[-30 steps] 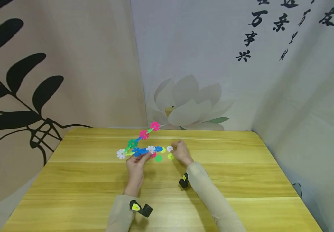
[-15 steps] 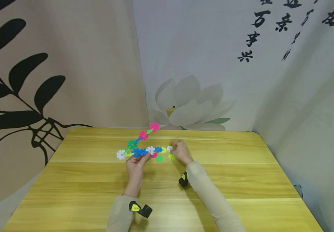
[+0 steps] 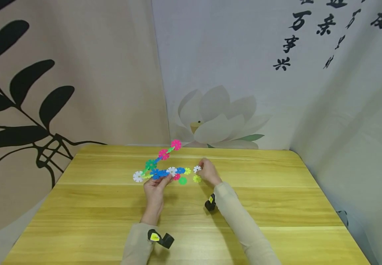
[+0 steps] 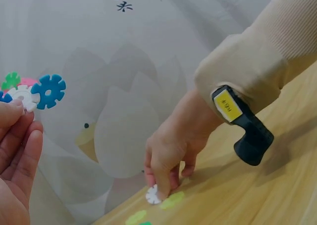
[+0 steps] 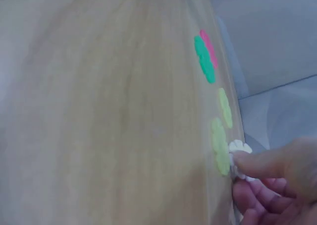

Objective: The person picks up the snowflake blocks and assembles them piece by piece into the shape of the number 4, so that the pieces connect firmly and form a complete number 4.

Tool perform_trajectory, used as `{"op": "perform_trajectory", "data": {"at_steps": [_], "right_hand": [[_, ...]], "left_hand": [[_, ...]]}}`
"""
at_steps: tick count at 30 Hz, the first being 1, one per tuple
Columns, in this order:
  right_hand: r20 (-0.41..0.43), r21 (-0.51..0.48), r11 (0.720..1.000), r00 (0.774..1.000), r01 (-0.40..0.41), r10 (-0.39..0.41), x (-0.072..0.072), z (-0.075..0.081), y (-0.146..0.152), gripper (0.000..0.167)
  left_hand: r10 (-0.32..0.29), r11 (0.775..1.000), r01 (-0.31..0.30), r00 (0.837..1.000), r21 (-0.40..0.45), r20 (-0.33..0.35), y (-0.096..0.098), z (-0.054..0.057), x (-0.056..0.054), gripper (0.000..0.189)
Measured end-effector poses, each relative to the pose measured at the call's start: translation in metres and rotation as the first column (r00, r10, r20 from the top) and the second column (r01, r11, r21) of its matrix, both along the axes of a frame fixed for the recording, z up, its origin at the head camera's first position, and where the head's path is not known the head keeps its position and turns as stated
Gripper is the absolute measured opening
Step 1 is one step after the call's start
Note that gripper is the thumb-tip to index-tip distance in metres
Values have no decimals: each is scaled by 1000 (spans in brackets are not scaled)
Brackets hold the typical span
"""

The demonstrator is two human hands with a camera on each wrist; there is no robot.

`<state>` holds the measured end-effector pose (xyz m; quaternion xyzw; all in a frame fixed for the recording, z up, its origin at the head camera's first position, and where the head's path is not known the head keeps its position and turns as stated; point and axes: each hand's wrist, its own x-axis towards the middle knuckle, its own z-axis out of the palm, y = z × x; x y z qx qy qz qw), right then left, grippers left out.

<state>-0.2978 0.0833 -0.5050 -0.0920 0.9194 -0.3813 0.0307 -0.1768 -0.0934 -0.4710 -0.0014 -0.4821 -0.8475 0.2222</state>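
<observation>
Wood tbl: multicol. chain in L hand pinch, wht disc in R hand pinch

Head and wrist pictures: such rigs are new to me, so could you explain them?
There is no machine: someone works bare-handed at a wooden table. The head picture comes from a camera worn on the head; the two others come from a black camera on each wrist. The left hand grips a chain of colourful flower-shaped pieces, and the right hand pinches a white piece. Lying on the table are a pink piece, a green piece and two yellow pieces.
</observation>
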Motion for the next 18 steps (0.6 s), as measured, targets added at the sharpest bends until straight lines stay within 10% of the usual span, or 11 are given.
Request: {"op": "perform_trajectory", "data": {"at_steps": [8, 18], "right_hand": [[11, -400, 911, 994, 102, -106, 13, 0, 9, 8], [-46, -731, 682, 999, -27, -11, 66, 42, 0, 16]], "left_hand": [[0, 1000, 0, 1000, 7, 18, 2, 0, 0, 15], [-3, 1000, 3, 1000, 19, 18, 5, -1, -2, 15]]}}
